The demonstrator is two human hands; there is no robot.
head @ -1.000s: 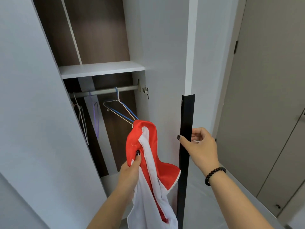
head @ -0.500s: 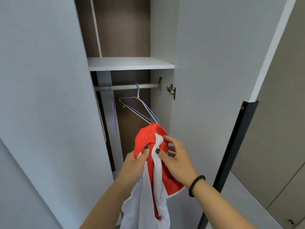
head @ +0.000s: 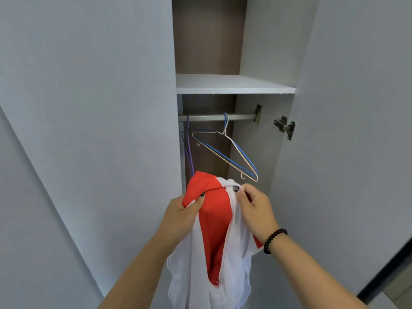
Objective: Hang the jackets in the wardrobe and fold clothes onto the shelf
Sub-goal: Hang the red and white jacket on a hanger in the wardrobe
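A red and white jacket hangs in front of the open wardrobe, held up by both hands. My left hand grips its red collar edge on the left. My right hand pinches the white front edge on the right, spreading the jacket open. Just above and behind the jacket, a white wire hanger and a blue wire hanger hang together on the metal rail. A purple hanger hangs at the rail's left end. The white shelf sits above the rail.
The left wardrobe door stands open close on the left; the right door with a metal hinge is open on the right. A black door edge shows at the lower right.
My right hand left the black door edge and took hold of the jacket's white front. Both hands have pulled the jacket open. The view has shifted to face the wardrobe opening.
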